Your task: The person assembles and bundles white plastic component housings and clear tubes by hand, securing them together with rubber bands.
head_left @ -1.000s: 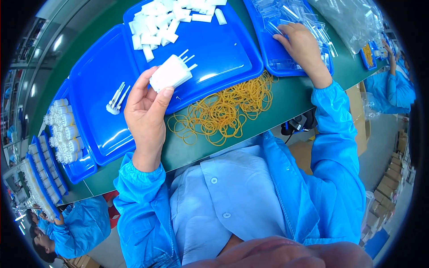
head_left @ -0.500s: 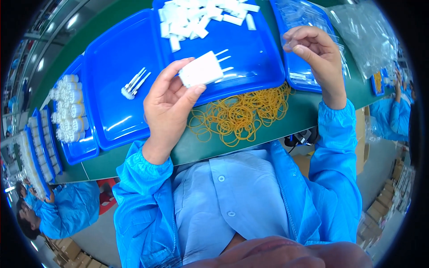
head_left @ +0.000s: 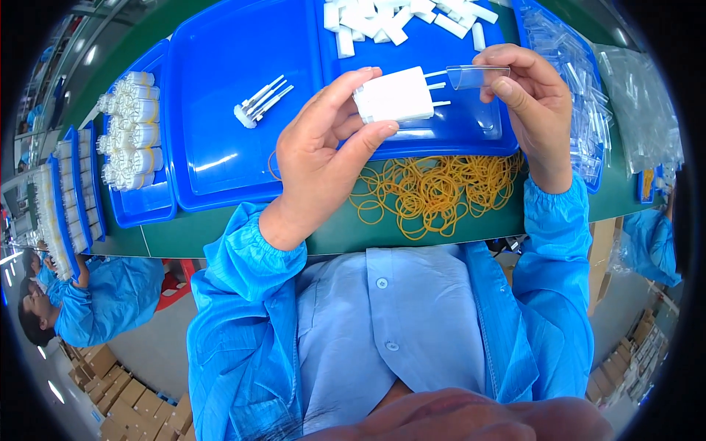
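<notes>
My left hand (head_left: 316, 151) grips a bundle of white blocks (head_left: 397, 95) between thumb and fingers. Several thin pale prongs (head_left: 441, 104) stick out of its right end. Between thumb and fingertips, my right hand (head_left: 540, 95) pinches a clear plastic sleeve (head_left: 467, 77). The sleeve's left end is at the tip of the uppermost prong; whether it is around the prong or just beside it, I cannot tell. Both hands are raised above the blue trays. Part of an orange rubber band (head_left: 273, 167) shows beside my left hand.
White blocks (head_left: 393, 22) lie in the middle tray, clear sleeves (head_left: 577, 81) in the right one. A small pronged cluster (head_left: 257, 104) rests in a left tray (head_left: 213, 158). Further left stand banded white bundles (head_left: 136, 132). Rubber bands (head_left: 441, 187) lie near the table's front edge.
The view has shifted, with the trays now further left and higher. My hands have come closer together, bringing the clear sleeve up to the prongs of the white bundle.
</notes>
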Action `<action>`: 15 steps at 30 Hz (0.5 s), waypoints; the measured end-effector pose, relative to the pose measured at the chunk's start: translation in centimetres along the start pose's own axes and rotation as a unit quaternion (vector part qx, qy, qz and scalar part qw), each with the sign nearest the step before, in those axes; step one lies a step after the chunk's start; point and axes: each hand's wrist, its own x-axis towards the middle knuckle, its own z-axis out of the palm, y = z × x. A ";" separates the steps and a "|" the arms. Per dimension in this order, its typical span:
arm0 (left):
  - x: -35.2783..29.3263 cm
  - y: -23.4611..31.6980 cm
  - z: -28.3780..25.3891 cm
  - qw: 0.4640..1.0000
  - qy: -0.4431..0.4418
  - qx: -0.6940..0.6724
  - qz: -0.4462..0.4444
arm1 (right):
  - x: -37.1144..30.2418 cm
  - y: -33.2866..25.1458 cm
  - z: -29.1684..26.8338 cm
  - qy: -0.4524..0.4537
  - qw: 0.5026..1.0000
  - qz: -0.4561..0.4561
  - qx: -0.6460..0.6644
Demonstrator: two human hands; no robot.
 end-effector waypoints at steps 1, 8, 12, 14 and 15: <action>0.1 0.0 0.0 1.000 0.000 0.002 -0.004 | -0.2 -0.1 0.0 0.001 1.000 0.003 0.003; 0.2 -0.3 -0.2 0.999 -0.020 -0.042 -0.007 | -0.8 -0.6 0.1 0.033 0.994 -0.028 -0.097; 0.1 -0.3 -0.2 1.000 -0.021 -0.019 0.006 | -1.0 -0.5 0.3 0.019 0.992 -0.027 -0.124; 0.1 -0.3 -0.2 1.000 -0.023 -0.020 0.005 | -1.1 -0.7 0.5 0.026 0.992 -0.022 -0.125; 0.1 -0.2 -0.2 0.999 -0.024 -0.021 0.005 | -1.0 -0.8 0.5 0.031 0.992 -0.017 -0.125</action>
